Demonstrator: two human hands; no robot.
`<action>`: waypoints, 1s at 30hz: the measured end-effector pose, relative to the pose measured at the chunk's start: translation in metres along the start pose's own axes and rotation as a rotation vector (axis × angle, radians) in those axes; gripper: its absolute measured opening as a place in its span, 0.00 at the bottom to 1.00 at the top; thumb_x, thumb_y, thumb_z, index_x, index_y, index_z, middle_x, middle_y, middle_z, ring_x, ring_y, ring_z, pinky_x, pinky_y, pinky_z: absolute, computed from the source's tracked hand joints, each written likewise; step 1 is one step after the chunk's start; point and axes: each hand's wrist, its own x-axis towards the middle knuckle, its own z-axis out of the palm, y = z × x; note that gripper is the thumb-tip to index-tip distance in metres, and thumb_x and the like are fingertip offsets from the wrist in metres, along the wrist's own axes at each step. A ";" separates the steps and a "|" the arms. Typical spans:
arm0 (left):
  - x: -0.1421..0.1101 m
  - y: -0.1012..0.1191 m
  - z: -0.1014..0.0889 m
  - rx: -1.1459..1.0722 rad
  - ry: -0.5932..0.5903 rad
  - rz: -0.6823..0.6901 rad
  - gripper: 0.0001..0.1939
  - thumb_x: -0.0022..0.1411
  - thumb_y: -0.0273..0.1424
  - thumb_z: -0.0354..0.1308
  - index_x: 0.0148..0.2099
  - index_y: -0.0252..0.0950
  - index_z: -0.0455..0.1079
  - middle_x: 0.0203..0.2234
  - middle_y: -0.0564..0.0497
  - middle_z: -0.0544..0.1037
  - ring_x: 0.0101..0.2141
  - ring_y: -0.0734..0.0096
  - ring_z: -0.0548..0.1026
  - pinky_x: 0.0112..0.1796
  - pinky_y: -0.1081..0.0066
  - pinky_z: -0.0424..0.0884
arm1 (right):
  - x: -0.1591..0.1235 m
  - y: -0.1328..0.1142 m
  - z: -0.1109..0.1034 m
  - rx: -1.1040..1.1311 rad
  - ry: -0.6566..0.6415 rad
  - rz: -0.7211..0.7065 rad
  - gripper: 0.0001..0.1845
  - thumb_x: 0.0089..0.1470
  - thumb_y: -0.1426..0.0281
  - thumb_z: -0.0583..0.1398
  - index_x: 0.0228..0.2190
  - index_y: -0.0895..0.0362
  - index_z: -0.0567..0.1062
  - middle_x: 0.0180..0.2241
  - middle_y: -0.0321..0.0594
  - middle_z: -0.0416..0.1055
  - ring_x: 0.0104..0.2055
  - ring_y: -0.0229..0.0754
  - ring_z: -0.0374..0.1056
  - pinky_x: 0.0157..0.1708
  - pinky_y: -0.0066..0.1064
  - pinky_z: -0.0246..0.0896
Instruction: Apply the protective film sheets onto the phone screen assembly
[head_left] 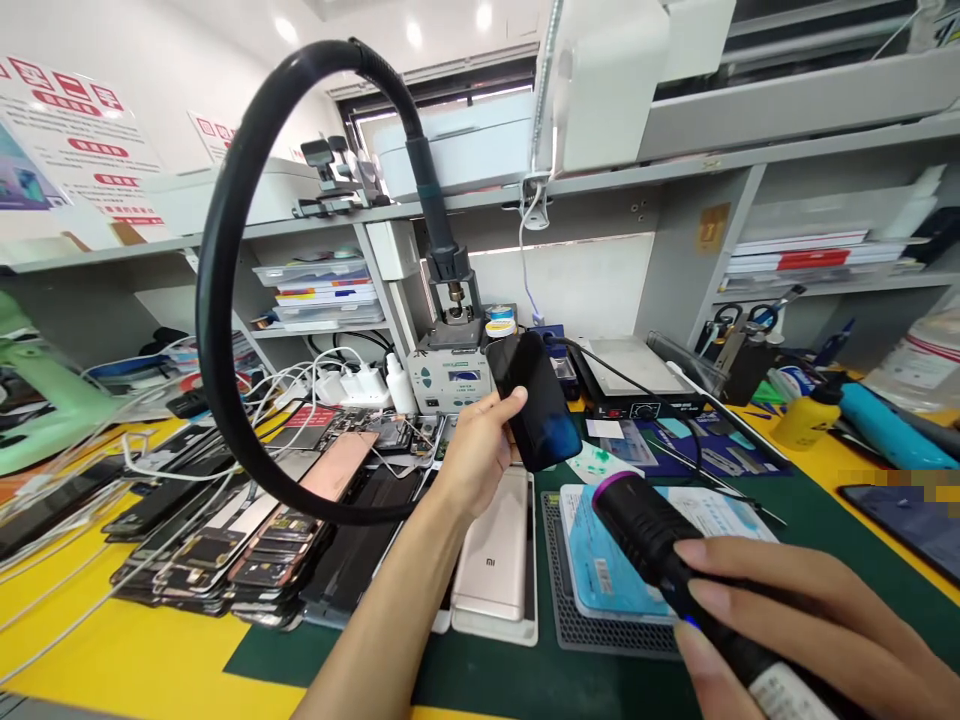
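A black smartphone (pixel 541 405) is gripped by my left hand (pixel 487 440), the thumb lying over its near edge and the screen partly toward me. A bluish glow shows low on the dark glass. In my right hand (pixel 795 610) is a black flashlight (pixel 652 530) with a purple ring at its head, pointed up and left toward the phone. My right thumb sits beside a small blue light on its barrel. Below my left hand lies a gold Xiaomi phone (pixel 491 560), back side up. Under the flashlight is a blue-and-white packet (pixel 592 580) on a grey perforated mat (pixel 562 630).
Stacks of disassembled phones (pixel 277 560) crowd the left. A hot-air station (pixel 457 380) stands behind, its thick black hose (pixel 225 250) looping across the left side. A heating plate (pixel 637 365), yellow bottle (pixel 806 415) and cables lie at back and right.
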 end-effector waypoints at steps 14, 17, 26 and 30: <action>-0.008 0.005 0.008 -0.164 0.027 -0.041 0.05 0.65 0.28 0.58 0.38 0.32 0.73 0.30 0.44 0.83 0.32 0.62 0.82 0.32 0.68 0.80 | 0.028 0.022 0.000 0.091 0.109 0.304 0.08 0.55 0.78 0.62 0.33 0.53 0.78 0.36 0.38 0.78 0.37 0.44 0.77 0.39 0.32 0.74; -0.013 0.008 0.012 -0.199 0.003 -0.011 0.05 0.65 0.27 0.59 0.40 0.32 0.75 0.33 0.45 0.83 0.33 0.64 0.82 0.34 0.70 0.80 | 0.033 0.028 -0.001 0.042 0.082 0.273 0.08 0.55 0.78 0.62 0.30 0.53 0.77 0.32 0.37 0.77 0.34 0.44 0.76 0.37 0.34 0.72; -0.025 0.007 0.017 -0.249 -0.093 0.045 0.04 0.58 0.28 0.67 0.31 0.32 0.78 0.27 0.51 0.80 0.29 0.75 0.78 0.33 0.78 0.73 | 0.043 0.044 -0.008 -0.147 -0.054 0.281 0.07 0.53 0.69 0.61 0.24 0.52 0.76 0.24 0.34 0.76 0.26 0.45 0.74 0.28 0.37 0.65; -0.031 0.008 0.018 -0.227 -0.145 0.053 0.07 0.55 0.31 0.70 0.31 0.31 0.79 0.24 0.51 0.77 0.26 0.73 0.74 0.31 0.74 0.71 | 0.036 0.052 -0.009 -0.185 -0.195 0.397 0.04 0.50 0.65 0.62 0.25 0.49 0.75 0.25 0.33 0.76 0.25 0.47 0.72 0.26 0.38 0.67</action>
